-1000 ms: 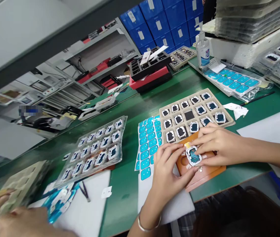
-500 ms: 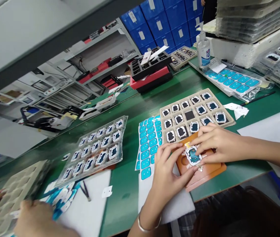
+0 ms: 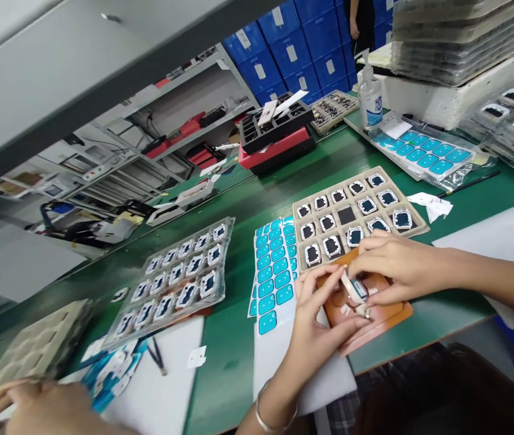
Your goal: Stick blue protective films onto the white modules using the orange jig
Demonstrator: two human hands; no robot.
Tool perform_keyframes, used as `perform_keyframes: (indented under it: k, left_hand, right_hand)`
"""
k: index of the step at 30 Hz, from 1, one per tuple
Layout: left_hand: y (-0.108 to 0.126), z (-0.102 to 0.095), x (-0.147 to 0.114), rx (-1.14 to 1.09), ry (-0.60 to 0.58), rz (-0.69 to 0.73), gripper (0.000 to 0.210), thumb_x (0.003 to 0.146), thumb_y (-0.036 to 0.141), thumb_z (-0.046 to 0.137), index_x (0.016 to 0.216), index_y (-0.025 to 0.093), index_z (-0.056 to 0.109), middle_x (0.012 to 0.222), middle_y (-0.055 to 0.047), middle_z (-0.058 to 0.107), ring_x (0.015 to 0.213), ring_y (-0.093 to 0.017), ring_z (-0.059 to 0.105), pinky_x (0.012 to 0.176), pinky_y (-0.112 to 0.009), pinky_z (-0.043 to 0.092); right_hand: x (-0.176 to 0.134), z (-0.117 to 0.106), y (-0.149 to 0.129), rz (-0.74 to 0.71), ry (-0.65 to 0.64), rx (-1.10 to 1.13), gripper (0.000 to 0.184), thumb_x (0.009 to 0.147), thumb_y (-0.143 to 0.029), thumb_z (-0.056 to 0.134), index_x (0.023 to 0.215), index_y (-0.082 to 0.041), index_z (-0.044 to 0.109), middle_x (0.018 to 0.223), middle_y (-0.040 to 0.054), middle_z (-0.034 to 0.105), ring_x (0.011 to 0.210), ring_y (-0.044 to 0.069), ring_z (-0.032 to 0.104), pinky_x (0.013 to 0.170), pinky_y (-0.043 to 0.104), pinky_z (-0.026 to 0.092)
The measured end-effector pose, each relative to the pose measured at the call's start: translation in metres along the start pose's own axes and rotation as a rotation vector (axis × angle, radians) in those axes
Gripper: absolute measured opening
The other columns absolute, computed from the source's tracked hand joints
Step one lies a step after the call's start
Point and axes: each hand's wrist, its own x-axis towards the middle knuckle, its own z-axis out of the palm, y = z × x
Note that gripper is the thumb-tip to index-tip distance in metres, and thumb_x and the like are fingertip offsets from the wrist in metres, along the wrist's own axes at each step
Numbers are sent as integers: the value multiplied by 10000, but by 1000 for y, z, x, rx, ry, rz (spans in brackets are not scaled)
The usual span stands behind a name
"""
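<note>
A small white rounded-square frame (image 3: 353,289), like a watch case, is tipped on its edge between my two hands. My left hand (image 3: 318,320) grips its near-left side with thumb and fingertips. Closed on the far-right side is my right hand (image 3: 395,269), its fingers bent over the part. Below them lies an orange fixture plate (image 3: 386,317) with small pale scraps on it; the hands cover much of it. Just beyond, a beige tray (image 3: 413,220) holds several similar frames in pockets. Sheets of blue stickers (image 3: 267,287) lie left of the tray.
A clear tray of frames (image 3: 179,272), tweezers (image 3: 157,356) and peeled blue film (image 3: 114,371) lie to the left. Another person's hands (image 3: 43,405) are at the lower left. A sanitizer bottle (image 3: 369,99) and stacked trays (image 3: 460,42) stand at the back right.
The frame was lying nearly flat with its teal face up; now it is tilted on edge between my hands. The other person's hands have come together, away from the beige tray.
</note>
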Motion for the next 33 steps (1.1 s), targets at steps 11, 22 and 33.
perform_keyframes:
  k: [11,22,33]
  left_hand:
    - [10,4,-1,304,-41,102,780,906,565,571,1559,339,210,1515,-163,211,1364,-384,206,1061,-643,308]
    - [11,-2,3,419,72,197,464,960,429,530,1408,315,487,1417,-122,436,1261,-321,367,1026,-525,337]
    - [-11,-25,16,1016,-144,-802,406,973,414,458,1260,201,650,1364,-145,595,1252,-386,479,1032,-651,298]
  right_hand:
    - [7,8,24,353,-27,1039,509,687,-225,787,1057,-207,437,875,-17,648,744,99,571,693,248,465]
    - [6,4,41,416,82,1198,516,688,-333,810,1067,-203,485,946,28,705,767,128,662,728,272,507]
    - [9,10,94,358,253,-502,311,879,-266,589,1168,-204,686,1016,81,746,909,247,652,729,344,485]
